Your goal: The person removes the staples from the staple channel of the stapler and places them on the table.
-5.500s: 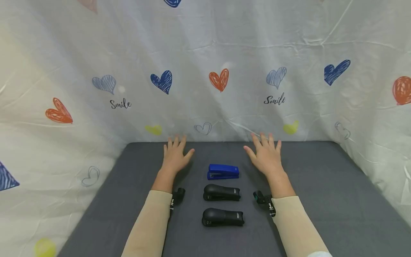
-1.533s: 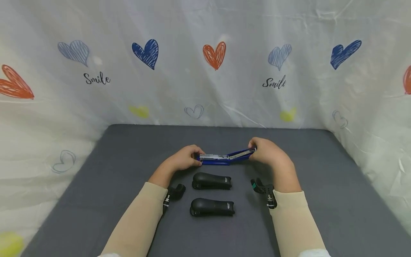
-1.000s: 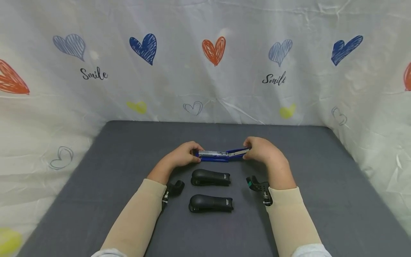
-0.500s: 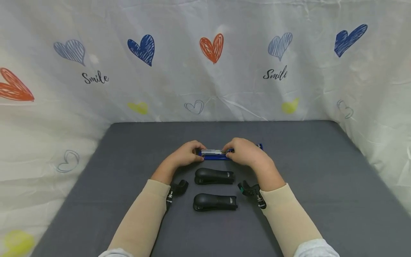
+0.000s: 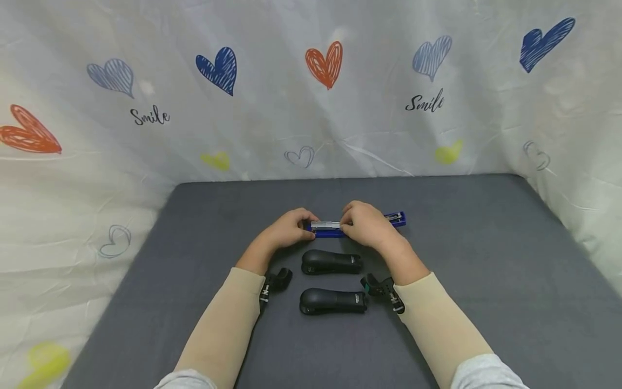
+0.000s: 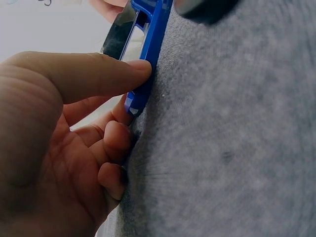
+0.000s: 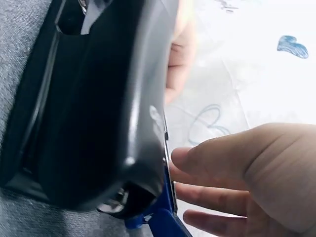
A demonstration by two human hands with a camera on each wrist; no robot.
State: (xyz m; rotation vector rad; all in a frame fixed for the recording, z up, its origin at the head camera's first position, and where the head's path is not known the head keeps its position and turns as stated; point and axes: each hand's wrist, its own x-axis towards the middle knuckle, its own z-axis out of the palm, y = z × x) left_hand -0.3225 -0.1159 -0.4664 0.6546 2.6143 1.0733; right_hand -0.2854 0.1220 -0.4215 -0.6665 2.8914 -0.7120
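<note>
A blue stapler [image 5: 328, 234] lies swung wide apart beyond two black staplers, its metal staple channel [image 5: 324, 225] facing up and its top cover [image 5: 397, 219] stretching out to the right. My left hand [image 5: 286, 229] pinches the left end of the base; in the left wrist view the thumb [image 6: 123, 74] lies along the blue edge with fingers beneath. At the stapler's middle my right hand [image 5: 370, 226] pinches around the channel near the hinge, hiding that part. In the right wrist view a black stapler [image 7: 94, 108] covers much of the contact.
The nearer black stapler [image 5: 332, 301] and the farther one [image 5: 331, 262] lie parallel between my forearms, close to the wrist cameras. Grey cloth [image 5: 486, 259] covers the table. A white curtain [image 5: 272, 124] with printed hearts hangs behind its far edge.
From lying flat on the table, both hands have come to the blue stapler, which is now unfolded. My right hand has left the cover's far end and shifted left to the middle.
</note>
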